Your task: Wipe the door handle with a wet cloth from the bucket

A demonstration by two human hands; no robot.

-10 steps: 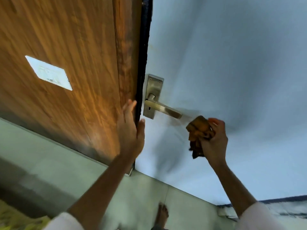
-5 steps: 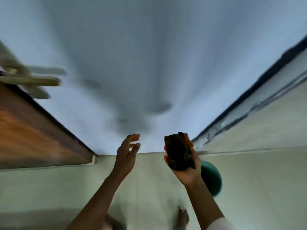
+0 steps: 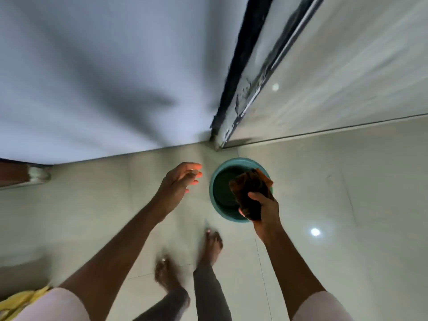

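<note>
A teal bucket (image 3: 214,181) stands on the pale tiled floor near the wall corner. My right hand (image 3: 264,208) grips a dark brown cloth (image 3: 249,188) and holds it over the bucket's right side. My left hand (image 3: 179,186) hovers to the left of the bucket, fingers apart and holding nothing. The door handle is out of view; only the bottom corner of the wooden door (image 3: 14,173) shows at the far left.
A white wall (image 3: 104,77) fills the upper left. A dark frame strip (image 3: 245,61) runs up from the corner, with a glossy tiled wall (image 3: 347,66) to its right. My bare feet (image 3: 213,244) stand on the floor just before the bucket.
My view has swung down from the door handle to the floor. My right hand has carried the cloth down over the bucket. My left hand left the door edge and hangs free.
</note>
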